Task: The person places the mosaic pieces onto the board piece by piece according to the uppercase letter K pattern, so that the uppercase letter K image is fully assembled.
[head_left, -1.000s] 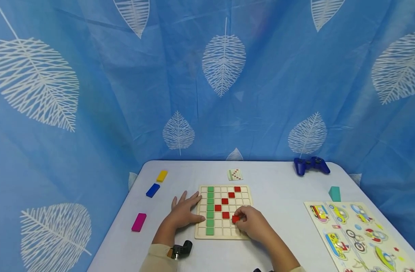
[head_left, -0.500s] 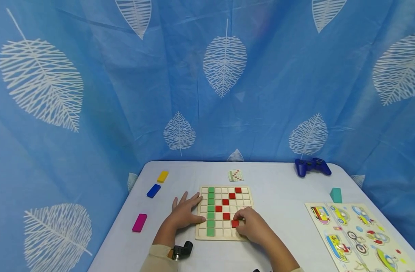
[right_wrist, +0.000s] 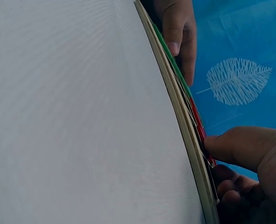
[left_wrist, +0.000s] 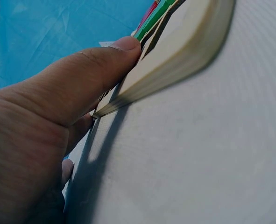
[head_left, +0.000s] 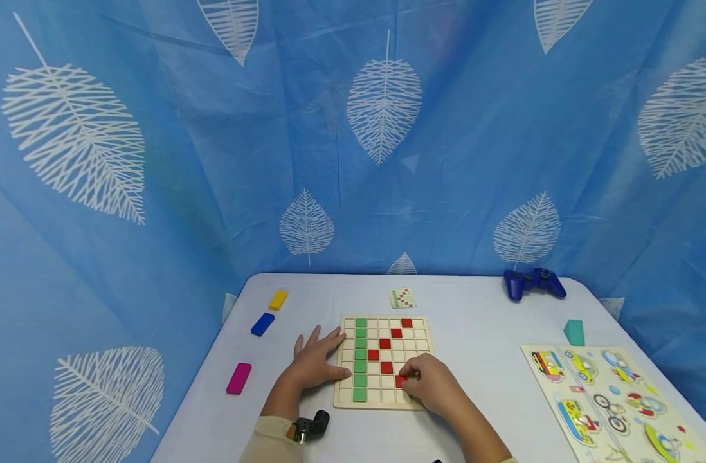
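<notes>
A wooden grid board [head_left: 382, 404] lies on the table, with a column of green tiles [head_left: 361, 366] on its left and red tiles [head_left: 386, 367] in a bent diagonal. At the lower right of the grid, my right hand [head_left: 431, 384] holds one red tile [head_left: 400, 381] between thumb and fingers, low against the squares. Part of that tile is hidden by the fingertips. My left hand [head_left: 315, 364] rests on the board's left edge, fingers spread and thumb on the rim. The left wrist view shows the thumb [left_wrist: 114, 56] on the board's edge.
Behind the board lies a small pattern card [head_left: 402, 298]. Yellow [head_left: 278, 299], blue [head_left: 263, 324] and magenta [head_left: 238, 379] blocks lie at left. On the right are a game controller [head_left: 534, 283], a teal block [head_left: 575, 332] and a picture puzzle board [head_left: 607, 411].
The red tile in my right hand has moved slightly toward me, down into the lower-right part of the grid. My left hand stays in place on the board.
</notes>
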A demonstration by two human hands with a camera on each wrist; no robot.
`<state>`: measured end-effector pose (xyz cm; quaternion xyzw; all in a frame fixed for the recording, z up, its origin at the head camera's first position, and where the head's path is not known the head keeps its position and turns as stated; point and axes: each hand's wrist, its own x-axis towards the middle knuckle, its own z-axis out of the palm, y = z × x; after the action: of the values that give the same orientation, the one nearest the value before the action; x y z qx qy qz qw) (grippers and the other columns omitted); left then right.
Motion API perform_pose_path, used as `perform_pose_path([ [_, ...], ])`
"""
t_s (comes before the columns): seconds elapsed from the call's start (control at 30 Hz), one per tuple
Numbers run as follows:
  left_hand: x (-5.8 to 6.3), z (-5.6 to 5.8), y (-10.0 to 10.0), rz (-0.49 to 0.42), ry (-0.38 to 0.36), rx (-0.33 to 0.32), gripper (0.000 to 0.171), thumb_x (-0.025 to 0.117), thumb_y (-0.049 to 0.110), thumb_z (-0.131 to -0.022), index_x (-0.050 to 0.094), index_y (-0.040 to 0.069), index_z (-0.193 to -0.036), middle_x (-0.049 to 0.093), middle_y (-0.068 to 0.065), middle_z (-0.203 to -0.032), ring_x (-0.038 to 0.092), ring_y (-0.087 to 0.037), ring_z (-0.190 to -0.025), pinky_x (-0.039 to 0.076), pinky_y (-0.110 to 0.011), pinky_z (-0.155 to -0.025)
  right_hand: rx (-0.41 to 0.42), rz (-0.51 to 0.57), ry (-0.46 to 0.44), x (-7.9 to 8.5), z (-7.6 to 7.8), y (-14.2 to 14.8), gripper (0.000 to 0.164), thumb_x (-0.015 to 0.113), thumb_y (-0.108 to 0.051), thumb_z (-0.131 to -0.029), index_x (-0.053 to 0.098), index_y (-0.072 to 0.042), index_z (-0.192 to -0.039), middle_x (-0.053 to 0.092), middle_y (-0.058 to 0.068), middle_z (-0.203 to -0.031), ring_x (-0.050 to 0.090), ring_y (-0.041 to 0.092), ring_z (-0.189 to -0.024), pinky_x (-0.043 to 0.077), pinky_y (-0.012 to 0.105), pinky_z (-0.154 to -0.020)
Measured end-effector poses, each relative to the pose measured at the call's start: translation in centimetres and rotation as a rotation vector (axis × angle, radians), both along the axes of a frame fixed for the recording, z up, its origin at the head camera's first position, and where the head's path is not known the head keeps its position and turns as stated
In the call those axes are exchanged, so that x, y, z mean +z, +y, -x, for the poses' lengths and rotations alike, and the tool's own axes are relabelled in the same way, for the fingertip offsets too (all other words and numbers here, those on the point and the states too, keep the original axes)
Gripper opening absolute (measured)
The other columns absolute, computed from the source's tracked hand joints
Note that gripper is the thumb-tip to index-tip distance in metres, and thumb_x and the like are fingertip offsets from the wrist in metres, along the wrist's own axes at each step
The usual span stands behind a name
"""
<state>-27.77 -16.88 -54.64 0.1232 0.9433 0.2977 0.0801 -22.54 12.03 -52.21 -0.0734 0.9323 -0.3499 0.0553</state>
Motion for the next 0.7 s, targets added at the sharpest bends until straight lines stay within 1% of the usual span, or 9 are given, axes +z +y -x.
perform_pose_path([
  [0.13,0.08,0.09,0.02,0.009,0.000,0.000,0.093,0.089,0.053,-0.078,0.051,0.024,-0.157,0.037,0.003,-0.169,0.008,-0.041,-0.163,-0.005,-0.070,-0.125,0.007,-0.008,0.004,0.11,0.02,-0.05,0.014,0.083,-0.009,-0.084,0.077,-0.021,-0.089,0.065,-0.005,-0.096,0.057,0.013,-0.090,0.052,0.039,-0.084],
  [0.3,0.31,0.07,0.01,0.016,0.004,0.003,0.092,0.089,0.052,-0.078,0.051,0.024,-0.157,0.038,0.002,-0.169,0.008,-0.040,-0.163,-0.006,-0.070,-0.125,0.029,-0.021,0.031,-0.02,0.11,-0.20,0.017,0.082,-0.008,-0.084,0.077,-0.023,-0.091,0.063,-0.006,-0.094,0.054,0.014,-0.087,0.050,0.036,-0.080],
  [0.57,0.05,-0.02,-0.01,0.013,0.004,0.008,0.093,0.089,0.053,-0.077,0.051,0.024,-0.157,0.038,0.003,-0.169,0.009,-0.040,-0.162,-0.004,-0.070,-0.125,0.060,-0.037,0.056,-0.30,0.03,-0.16,0.019,0.079,-0.006,-0.084,0.078,-0.025,-0.090,0.060,-0.006,-0.091,0.051,0.014,-0.082,0.046,0.032,-0.074],
  [0.7,0.02,-0.02,-0.04,0.008,0.004,0.005,0.093,0.090,0.053,-0.077,0.052,0.023,-0.156,0.038,0.002,-0.169,0.010,-0.041,-0.162,-0.004,-0.071,-0.125,0.077,-0.027,0.051,-0.29,0.11,0.06,0.017,0.079,-0.008,-0.085,0.077,-0.024,-0.092,0.060,-0.007,-0.091,0.051,0.013,-0.081,0.046,0.031,-0.073],
])
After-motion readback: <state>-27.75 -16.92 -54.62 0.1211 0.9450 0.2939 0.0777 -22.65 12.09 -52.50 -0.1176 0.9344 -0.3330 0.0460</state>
